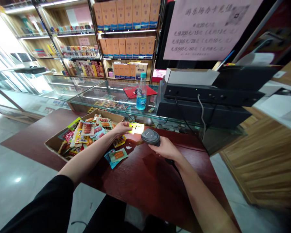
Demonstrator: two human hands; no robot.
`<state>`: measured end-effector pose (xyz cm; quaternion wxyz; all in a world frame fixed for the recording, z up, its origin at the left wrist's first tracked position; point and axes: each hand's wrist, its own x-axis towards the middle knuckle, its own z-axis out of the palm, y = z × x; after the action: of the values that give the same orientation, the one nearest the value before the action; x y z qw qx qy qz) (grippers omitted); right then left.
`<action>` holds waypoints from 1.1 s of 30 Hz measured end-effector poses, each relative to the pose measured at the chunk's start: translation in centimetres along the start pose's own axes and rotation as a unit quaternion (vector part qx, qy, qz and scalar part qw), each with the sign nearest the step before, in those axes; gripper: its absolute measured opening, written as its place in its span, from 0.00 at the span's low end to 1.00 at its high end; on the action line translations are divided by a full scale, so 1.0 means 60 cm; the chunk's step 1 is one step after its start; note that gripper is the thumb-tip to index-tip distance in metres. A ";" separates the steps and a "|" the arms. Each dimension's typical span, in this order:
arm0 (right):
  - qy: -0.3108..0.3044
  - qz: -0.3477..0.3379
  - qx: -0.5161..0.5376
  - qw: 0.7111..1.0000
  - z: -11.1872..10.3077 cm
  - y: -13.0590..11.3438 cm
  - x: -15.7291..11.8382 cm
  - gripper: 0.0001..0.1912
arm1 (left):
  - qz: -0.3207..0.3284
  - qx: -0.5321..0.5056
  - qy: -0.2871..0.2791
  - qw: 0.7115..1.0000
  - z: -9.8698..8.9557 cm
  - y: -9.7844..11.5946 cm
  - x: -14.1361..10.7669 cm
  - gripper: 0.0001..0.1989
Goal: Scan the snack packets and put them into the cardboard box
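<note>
Glossy reddish-brown table lies beneath both hands. Left hand: fingertips nearly together, pinching a small flat yellow plastic packet, brightly lit, just right of the open brown cardboard box. Right hand: fingers curled round a dark grey handheld scanner, farther right of the box, its head close to the packet. Assorted sausage packs fill the box; a teal-capped clear plastic bottle stands beyond it, to the right.
</note>
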<state>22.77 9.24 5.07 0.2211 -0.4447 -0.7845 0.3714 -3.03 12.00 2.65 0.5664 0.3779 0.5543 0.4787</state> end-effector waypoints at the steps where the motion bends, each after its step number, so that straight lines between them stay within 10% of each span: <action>1: -0.001 0.001 -0.002 1.000 0.000 0.000 0.000 0.13 | 0.002 -0.004 -0.005 1.000 0.000 0.001 -0.001 0.15; 16: -0.028 0.007 0.028 0.999 0.000 0.006 -0.002 0.13 | 0.031 -0.027 -0.016 0.999 -0.015 0.012 -0.010 0.19; 22: -0.045 0.005 0.033 0.998 0.000 0.012 -0.002 0.14 | 0.119 0.030 0.100 0.987 -0.112 0.086 -0.061 0.20; 28: -0.042 -0.002 0.010 0.999 0.001 0.007 0.001 0.14 | 0.209 0.306 0.297 0.880 -0.252 0.146 -0.172 0.22; 33: -0.058 -0.009 0.022 0.998 0.010 0.008 0.002 0.15 | 0.224 0.436 0.286 0.823 -0.231 0.141 -0.204 0.18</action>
<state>22.54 9.28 4.28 0.1885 -0.4107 -0.7913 0.4119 -16.89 0.97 12.63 0.0355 0.5454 0.7423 0.3877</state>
